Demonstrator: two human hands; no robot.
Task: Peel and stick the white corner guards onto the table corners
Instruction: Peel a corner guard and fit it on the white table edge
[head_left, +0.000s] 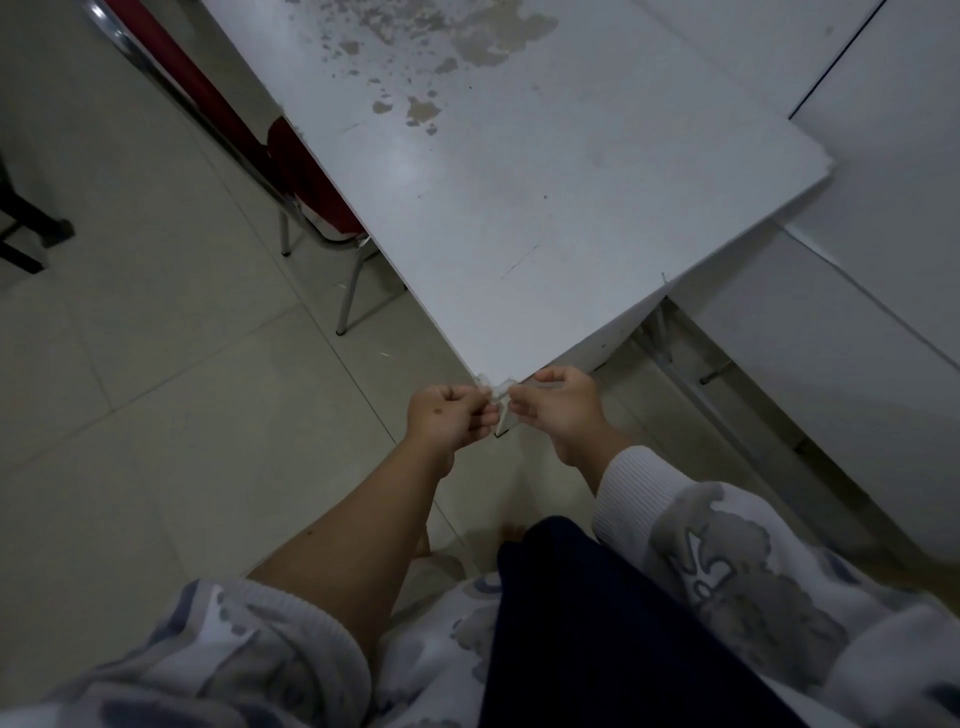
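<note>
Down at the near corner of the white rectangular table (483, 208), both hands meet over a small white corner guard (500, 402) that sits right at the tip of the tabletop, where its two edges converge. Coming in from the left on a bare forearm, the left hand (451, 415) has its fingers curled inward, and its fingertips pinch the guard's left side. Reaching in from the right, the right hand (556, 402) is curled in the same way, thumb and forefinger nipping the guard's right side, so the two hands nearly touch across it. A pale strip of the guard hangs down just below the corner, between the two hands; whether it is backing film or part of the guard itself cannot be told, as the piece is small and dim. On the right wrist is a white ribbed cuff (631, 480) belonging to a pale patterned fleece sleeve; the left arm's matching sleeve (218, 654) is pushed up toward the elbow, near the bottom of the view. Across the far part of the tabletop the white surface has flaked away in brownish patches (483, 36). To the left of the table stands a red chair with chrome legs (311, 192), tucked partly under the table edge, on a floor of pale beige tiles (156, 374). On the right, a white cabinet or panel (883, 182) stands just beside the table's right edge.
</note>
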